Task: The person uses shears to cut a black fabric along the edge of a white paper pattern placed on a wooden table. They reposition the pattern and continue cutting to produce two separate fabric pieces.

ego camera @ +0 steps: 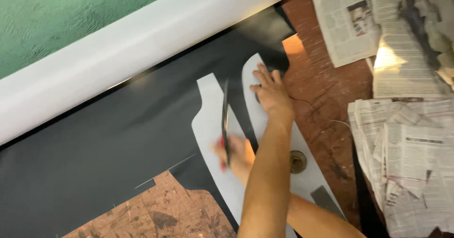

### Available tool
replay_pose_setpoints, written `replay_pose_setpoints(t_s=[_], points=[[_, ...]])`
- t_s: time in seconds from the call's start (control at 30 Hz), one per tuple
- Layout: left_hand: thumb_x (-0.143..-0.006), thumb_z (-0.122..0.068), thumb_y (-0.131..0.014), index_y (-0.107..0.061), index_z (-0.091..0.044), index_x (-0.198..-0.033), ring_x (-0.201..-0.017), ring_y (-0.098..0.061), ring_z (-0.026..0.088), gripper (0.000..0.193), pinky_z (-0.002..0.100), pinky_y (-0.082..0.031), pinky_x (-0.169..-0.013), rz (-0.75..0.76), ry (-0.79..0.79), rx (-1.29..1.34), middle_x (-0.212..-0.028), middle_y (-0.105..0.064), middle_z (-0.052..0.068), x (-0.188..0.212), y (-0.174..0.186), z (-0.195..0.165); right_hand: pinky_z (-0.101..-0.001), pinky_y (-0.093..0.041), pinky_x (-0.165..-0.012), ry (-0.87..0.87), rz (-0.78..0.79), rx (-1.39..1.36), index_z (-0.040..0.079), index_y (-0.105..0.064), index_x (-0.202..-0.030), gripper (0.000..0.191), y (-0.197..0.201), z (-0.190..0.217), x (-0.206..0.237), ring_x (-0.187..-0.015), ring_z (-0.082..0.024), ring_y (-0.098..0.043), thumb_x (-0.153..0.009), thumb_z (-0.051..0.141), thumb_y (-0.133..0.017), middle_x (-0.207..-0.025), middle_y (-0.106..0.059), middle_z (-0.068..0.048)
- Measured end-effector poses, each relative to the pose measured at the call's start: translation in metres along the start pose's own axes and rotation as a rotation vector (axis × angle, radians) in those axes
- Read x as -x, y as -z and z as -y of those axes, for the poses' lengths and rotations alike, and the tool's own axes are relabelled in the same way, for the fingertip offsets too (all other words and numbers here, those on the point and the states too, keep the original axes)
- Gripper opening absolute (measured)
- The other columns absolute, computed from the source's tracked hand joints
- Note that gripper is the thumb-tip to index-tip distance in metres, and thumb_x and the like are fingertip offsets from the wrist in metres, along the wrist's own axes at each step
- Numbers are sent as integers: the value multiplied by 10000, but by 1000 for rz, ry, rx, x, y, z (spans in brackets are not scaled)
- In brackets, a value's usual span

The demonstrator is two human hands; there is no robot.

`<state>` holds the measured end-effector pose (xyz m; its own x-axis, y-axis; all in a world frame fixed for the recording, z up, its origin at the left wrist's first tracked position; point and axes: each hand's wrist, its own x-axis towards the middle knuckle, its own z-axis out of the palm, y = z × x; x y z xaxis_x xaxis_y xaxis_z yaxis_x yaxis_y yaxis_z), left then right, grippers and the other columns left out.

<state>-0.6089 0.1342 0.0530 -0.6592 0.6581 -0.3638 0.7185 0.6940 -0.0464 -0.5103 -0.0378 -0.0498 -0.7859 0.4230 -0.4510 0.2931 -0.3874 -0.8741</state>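
Black sheet pinned under flat left hand.

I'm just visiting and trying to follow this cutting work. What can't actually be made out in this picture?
- Right hand: motion-blurred and partly behind the other forearm, so its grip on the scissors is unclear.
- Scissor blades: blurred; open or closed cannot be told.
- Round metal piece: too small to identify.
- Black sheet: runs off the bottom and left edges.
- Newspapers: cut off at the right edge.
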Motion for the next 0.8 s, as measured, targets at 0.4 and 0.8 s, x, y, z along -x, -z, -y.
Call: replay_pose_setpoints(t_s=[0.4, 0.8], points=[[-643, -458, -907, -253, -46, -1553, -1504, -233, 328, 1194, 449, -293, -1201, -205, -133, 305, -1617, -282, 142, 27, -59, 12, -360, -504, -825, -22, -374, 928, 76, -562, -1317, 1016, 242, -57, 286, -880, -240, -612, -460, 305, -1057, -1003, -657, -85], [-805, -297, -790, -511, -27, -1370, -1262, -498, 329, 685, 454, -472, -969, -392, -315, 324, -1356, -542, 137, 119, -82, -103, -467, -412, -1056, -77, -704, 849, -29, -350, -1470, 873, 261, 24, 301, -1311, -427, -472, -774, 170, -838, -1416, -492, -289]])
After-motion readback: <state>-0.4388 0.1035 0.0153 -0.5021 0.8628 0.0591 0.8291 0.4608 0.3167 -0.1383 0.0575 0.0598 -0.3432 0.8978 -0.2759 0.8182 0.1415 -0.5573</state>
